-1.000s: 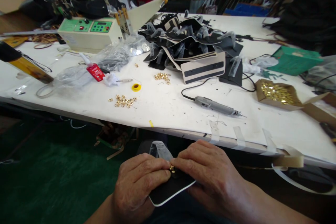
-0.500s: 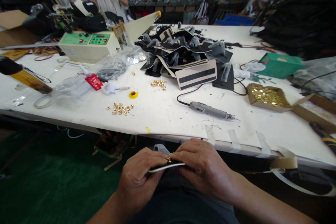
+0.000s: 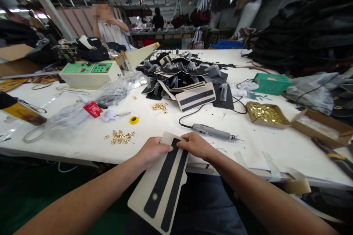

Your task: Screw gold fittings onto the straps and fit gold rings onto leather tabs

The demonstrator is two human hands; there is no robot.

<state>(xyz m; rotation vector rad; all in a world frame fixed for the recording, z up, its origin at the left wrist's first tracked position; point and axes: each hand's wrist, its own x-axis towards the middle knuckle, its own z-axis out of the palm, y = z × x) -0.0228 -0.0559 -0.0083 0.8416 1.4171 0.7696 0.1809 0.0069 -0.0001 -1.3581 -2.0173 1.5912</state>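
A beige flat panel with two black strips is tilted over my lap at the table's front edge. A round gold-coloured piece sits in the lower end of one strip. My left hand grips the panel's upper left edge, thumb on the black strip. My right hand closes on the upper right edge, its fingertips on the strip near my left thumb. Whatever lies under those fingertips is hidden. Small gold fittings lie loose on the table beyond my left hand.
An electric screwdriver lies beyond my right hand. Behind it are stacked black-and-beige panels and a cardboard box of gold pieces. Left are a red bottle, yellow tape roll and green-fronted machine. A person stands behind.
The panel has turned from edge-on to showing its beige face with black strips. Both hands have moved up to its far end, and the camera view has tilted upward.
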